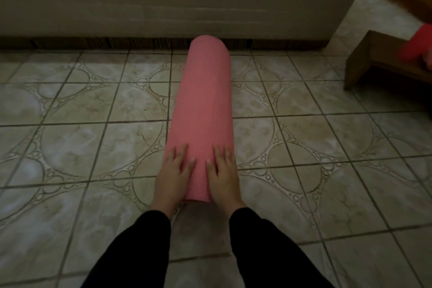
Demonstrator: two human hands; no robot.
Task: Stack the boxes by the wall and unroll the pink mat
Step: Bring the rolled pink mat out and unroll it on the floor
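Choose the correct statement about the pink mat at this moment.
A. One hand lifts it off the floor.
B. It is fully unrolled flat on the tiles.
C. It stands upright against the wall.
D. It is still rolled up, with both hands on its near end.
D: the pink mat lies rolled on the tiled floor, with the left hand and right hand flat on its near end.

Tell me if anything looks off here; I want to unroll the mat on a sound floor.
One thing: a thin dark crack runs across the patterned beige floor tile just left of the rolled pink foam mat. The mat itself lies straight, both hands flat on its near end. Nothing is spilled.
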